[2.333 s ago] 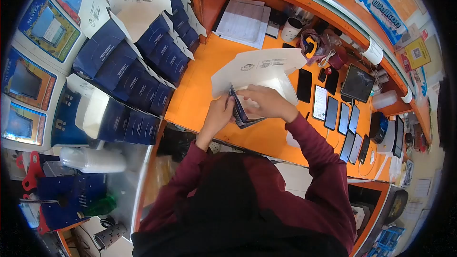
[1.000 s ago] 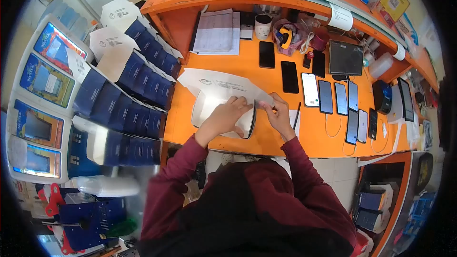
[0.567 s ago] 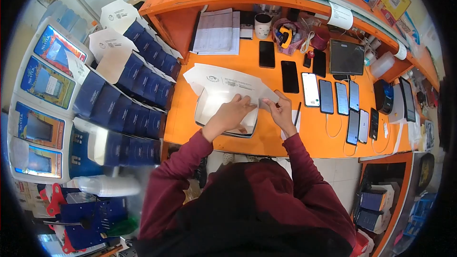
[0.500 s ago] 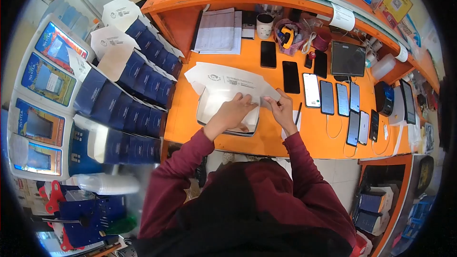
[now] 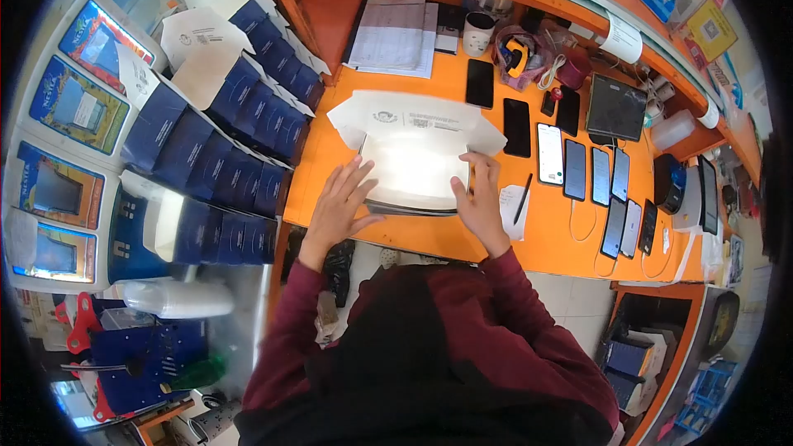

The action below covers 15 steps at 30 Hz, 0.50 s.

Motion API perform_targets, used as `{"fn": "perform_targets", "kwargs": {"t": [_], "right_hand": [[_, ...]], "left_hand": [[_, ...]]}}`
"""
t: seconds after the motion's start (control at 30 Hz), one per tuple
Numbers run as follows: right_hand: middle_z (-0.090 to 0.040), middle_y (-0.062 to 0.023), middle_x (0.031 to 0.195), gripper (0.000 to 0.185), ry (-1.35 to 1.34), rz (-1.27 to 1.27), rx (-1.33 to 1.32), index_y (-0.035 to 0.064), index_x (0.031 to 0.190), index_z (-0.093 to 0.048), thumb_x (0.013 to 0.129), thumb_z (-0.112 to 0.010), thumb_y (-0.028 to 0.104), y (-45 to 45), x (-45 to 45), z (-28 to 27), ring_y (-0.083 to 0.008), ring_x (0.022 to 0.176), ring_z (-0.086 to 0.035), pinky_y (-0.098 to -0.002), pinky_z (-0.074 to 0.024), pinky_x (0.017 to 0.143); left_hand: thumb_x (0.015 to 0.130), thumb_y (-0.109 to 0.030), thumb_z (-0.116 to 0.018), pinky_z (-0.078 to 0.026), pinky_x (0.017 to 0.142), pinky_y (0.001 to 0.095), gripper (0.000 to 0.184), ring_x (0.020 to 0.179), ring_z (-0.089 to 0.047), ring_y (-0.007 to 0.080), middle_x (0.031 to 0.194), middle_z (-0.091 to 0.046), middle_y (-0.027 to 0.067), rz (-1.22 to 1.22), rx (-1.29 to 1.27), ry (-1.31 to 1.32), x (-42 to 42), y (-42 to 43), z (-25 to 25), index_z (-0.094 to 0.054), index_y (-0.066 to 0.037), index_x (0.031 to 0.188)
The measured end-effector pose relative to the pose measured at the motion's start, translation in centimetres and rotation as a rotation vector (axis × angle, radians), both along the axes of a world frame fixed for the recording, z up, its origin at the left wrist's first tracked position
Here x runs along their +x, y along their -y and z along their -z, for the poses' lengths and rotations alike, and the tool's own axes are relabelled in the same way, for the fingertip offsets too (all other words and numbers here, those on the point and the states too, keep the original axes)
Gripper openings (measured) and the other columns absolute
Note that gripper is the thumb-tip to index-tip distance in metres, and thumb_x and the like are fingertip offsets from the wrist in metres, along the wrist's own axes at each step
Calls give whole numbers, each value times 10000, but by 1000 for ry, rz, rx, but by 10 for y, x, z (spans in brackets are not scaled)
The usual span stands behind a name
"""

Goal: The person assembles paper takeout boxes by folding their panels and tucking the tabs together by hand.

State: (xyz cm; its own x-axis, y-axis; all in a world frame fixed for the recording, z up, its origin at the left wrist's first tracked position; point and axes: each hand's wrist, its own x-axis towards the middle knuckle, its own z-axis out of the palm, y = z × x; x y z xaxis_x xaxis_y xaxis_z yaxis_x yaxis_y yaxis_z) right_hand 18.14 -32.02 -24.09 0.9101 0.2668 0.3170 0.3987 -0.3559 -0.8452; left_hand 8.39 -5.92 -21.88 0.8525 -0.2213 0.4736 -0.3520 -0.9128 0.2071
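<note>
A paper food box (image 5: 413, 169) with a white inside sits at the front of the orange counter, its printed lid flap (image 5: 421, 118) raised at the back. My left hand (image 5: 339, 202) is at the box's left side, fingers spread and holding nothing. At the right side, my right hand (image 5: 481, 198) grips the box wall between thumb and bent fingers. The outer face of that wall is hidden behind the hand.
Left of the counter (image 5: 318, 190) stand nested rows of blue boxes (image 5: 194, 153) beside a drinks machine (image 5: 78, 116). Several phones (image 5: 549, 153) and cables lie to the right. A pen (image 5: 523, 200) rests on a paper slip. Papers (image 5: 388, 33) and a cup (image 5: 477, 35) are at the back.
My left hand has come out of the box to its left side and opened. My right hand has moved down from the flap corner to the right wall. The box's side walls now stand squarer.
</note>
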Motion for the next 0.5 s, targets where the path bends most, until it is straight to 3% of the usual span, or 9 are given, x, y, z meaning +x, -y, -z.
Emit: {"fn": "perform_targets", "kwargs": {"t": [0.13, 0.3, 0.4, 0.5], "right_hand": [[-550, -204, 1277, 377, -55, -84, -5, 82, 1265, -490, 899, -541, 10, 2, 17, 6, -376, 1170, -563, -398, -449, 982], [-576, -170, 1262, 395, -275, -60, 47, 76, 1258, -502, 878, -507, -32, -2, 20, -6, -292, 1226, -567, -340, -419, 1003], [-592, -174, 1310, 403, -221, -96, 87, 74, 1256, -522, 873, -510, -47, 4, 37, 3, -289, 1233, -576, -348, -450, 967], [-586, -145, 1349, 415, -154, -190, 141, 67, 1259, -549, 865, -514, -60, 20, 64, 18, -256, 1307, -537, -318, -410, 1035]], "left_hand": [[776, -292, -824, -391, 1109, 492, 525, 1420, -419, 357, 1397, -576, 116, 38, -25, -28, -2, -20, 47, -616, -58, 1197], [752, -291, -847, -357, 1144, 502, 768, 1453, -366, 361, 1546, -422, 173, -23, -40, 59, -7, -13, 48, -486, -73, 1394], [642, -358, -930, -299, 1189, 498, 1141, 1506, -233, 401, 1636, -174, 253, -114, -476, 154, -21, -3, 65, -270, -74, 1528], [529, -414, -985, -220, 1226, 496, 1417, 1531, -87, 426, 1643, 69, 285, -125, -780, -198, -23, 10, 108, -80, -67, 1564]]}}
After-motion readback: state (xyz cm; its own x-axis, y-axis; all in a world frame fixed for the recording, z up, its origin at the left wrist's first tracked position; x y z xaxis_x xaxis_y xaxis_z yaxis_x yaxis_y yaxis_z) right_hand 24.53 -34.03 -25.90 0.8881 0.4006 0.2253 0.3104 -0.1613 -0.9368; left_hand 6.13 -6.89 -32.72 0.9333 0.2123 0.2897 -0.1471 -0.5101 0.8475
